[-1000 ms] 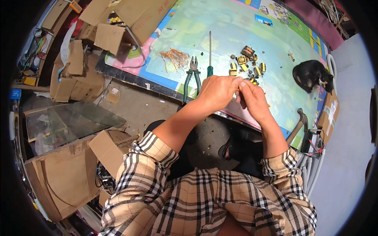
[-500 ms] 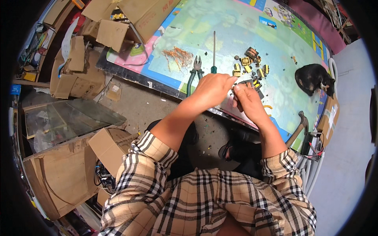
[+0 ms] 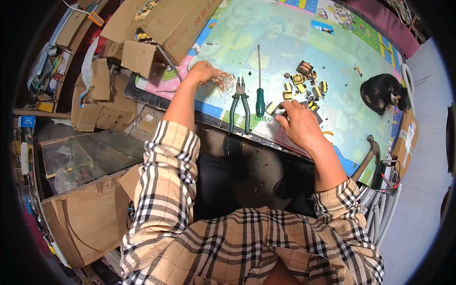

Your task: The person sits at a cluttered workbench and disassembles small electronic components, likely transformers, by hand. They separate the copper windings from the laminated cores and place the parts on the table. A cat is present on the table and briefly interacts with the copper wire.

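My left hand (image 3: 202, 72) is over the far left of the table, fingers curled together at a loose tangle of thin copper wire (image 3: 225, 82); strands lie right against the fingertips. Near the front edge, my right hand (image 3: 302, 124) pinches a small transformer piece (image 3: 271, 108), with a pale yellow part sticking out to the left; the fingers partly hide it. Just beyond the right hand lie several small black-and-yellow transformer parts (image 3: 298, 79). Between my hands lie green-handled pliers (image 3: 240, 102) and a screwdriver (image 3: 260, 102) with a green handle.
A hammer (image 3: 365, 159) lies at the table's right edge, near a black cat (image 3: 384, 93). Cardboard boxes (image 3: 175, 28) crowd the table's left side. A small blue packet (image 3: 322, 27) lies toward the back. Dark crumbs are scattered around the parts.
My left hand has left the right one and moved far left to the copper wire. My right hand stays near the parts, and the pliers and screwdriver handles are now uncovered.
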Demonstrator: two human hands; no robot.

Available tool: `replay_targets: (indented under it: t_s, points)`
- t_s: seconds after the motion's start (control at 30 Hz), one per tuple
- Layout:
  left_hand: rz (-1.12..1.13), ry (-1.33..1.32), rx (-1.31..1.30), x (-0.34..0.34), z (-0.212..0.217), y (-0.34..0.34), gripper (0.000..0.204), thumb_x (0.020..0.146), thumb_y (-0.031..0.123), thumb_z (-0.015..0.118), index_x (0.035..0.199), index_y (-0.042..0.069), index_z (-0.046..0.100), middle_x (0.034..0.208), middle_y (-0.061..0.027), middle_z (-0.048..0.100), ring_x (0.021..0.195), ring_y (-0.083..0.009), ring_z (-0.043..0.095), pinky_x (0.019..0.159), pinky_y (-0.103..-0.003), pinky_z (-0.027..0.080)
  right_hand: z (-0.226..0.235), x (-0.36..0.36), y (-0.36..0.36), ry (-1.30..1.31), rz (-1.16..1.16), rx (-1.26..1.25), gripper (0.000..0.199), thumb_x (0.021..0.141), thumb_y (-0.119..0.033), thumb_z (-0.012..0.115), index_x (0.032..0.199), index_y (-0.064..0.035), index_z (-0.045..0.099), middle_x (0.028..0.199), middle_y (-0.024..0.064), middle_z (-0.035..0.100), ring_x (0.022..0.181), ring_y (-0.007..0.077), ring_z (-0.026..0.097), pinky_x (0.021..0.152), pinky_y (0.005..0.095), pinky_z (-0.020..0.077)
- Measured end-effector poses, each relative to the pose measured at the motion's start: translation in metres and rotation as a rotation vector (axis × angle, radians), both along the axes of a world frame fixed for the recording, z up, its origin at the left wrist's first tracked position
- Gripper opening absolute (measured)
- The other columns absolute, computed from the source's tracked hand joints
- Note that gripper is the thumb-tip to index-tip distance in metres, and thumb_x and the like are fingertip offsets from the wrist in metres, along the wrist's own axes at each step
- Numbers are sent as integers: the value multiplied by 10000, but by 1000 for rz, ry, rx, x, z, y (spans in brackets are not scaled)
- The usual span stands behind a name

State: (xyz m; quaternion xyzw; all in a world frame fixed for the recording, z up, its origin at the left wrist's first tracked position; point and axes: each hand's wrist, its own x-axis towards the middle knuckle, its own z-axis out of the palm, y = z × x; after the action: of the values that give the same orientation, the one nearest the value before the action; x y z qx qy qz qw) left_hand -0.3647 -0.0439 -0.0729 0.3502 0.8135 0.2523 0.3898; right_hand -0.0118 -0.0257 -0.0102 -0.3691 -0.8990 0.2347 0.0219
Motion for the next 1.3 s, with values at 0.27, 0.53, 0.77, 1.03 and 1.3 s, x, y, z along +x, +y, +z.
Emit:
replay_targets:
  t_s: [0.27, 0.53, 0.77, 1.03, 1.3]
  points:
    - [461, 132, -173, -56, -110, 19, 945, 764, 607, 648, 1388, -46, 369, 1364, -244, 466, 1162, -349, 537, 879, -462, 462, 11, 36, 47, 103, -37, 34, 278, 868, -254, 620, 1035, -37, 573, 1011, 188, 594, 828, 395, 622, 721, 463, 506]
    - [401, 392, -284, 90, -78, 114, 824, 693, 634, 666, 1190, -20, 605, 1317, -206, 529, 1202, -328, 525, 1016, -410, 401, -5, 63, 82, 88, -22, 8, 234, 887, -242, 576, 1002, -39, 566, 994, 186, 603, 855, 397, 617, 896, 514, 445]
    - [690, -234, 110, 66, -107, 117, 284, 724, 194, 686, 936, 12, 632, 927, -184, 666, 932, -337, 649, 822, -425, 531, -3, 76, 91, 127, 45, 7, 227, 871, -223, 595, 969, -20, 578, 922, 177, 610, 877, 389, 598, 815, 482, 470]
    - [456, -1272, 678, 66, 13, 48, 139, 836, 186, 670, 906, 75, 623, 1016, -136, 662, 988, -288, 630, 897, -503, 483, 31, 76, 67, 92, 47, -23, 208, 887, -221, 572, 976, -33, 561, 977, 171, 606, 869, 395, 620, 890, 574, 405]
    - [531, -1164, 699, 64, 29, 20, 232, 842, 172, 665, 1039, 59, 618, 992, -93, 660, 989, -268, 623, 941, -530, 447, 39, 64, 41, 150, 70, 75, 199, 859, -203, 612, 926, -19, 578, 911, 176, 608, 785, 384, 634, 719, 465, 491]
